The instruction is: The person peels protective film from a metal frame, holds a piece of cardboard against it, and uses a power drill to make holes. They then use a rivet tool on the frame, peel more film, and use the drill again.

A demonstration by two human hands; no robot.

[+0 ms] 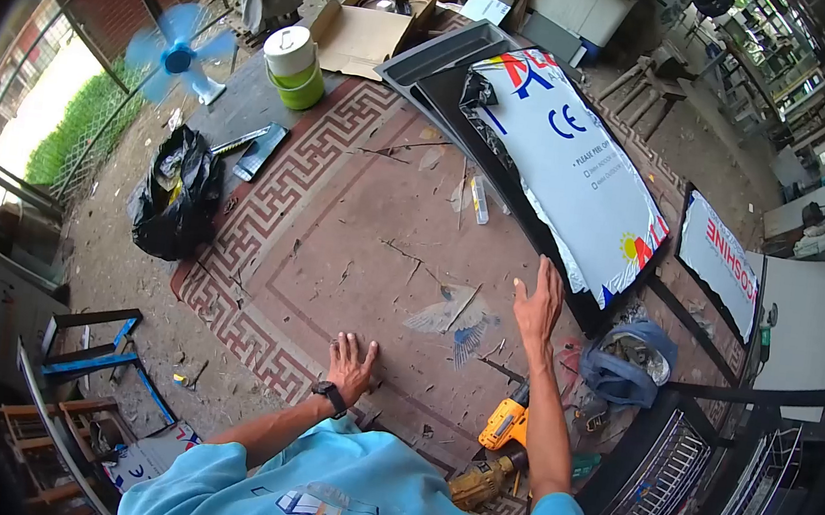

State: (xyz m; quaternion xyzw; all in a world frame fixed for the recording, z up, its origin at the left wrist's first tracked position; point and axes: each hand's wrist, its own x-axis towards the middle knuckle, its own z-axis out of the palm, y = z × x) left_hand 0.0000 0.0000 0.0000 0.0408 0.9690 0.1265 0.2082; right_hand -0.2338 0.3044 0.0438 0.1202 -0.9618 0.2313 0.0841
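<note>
1. Your left hand [352, 364] lies flat on the patterned mat [334, 239], fingers spread and palm down, gripping nothing; a dark watch [330, 394] sits on that wrist.
2. Your right hand [538, 306] is lifted with its fingers open and loose, empty, reaching toward the near edge of the wrapped panel [567, 173] without touching it as far as can be seen.
3. That panel lies tilted across the far right part of the mat, in white film printed with a blue "CE" mark, red and blue letters at its top, a small sun logo at its lower corner and lines of fine print (too small to read).
4. Just beside your right forearm a yellow cordless drill [503, 426] rests on the mat, and a blue cloth bag [631, 363] sits near it to the right.
5. A second wrapped panel [724, 262], farther right, shows red letters ending in "OSHINE".
6. Scraps of clear film [452, 314] lie between your two hands.
7. Well away on the left are a black plastic bag [176, 194], a white and green bucket [294, 66], a spinning blue fan [177, 57] and an open cardboard box [372, 22].
</note>
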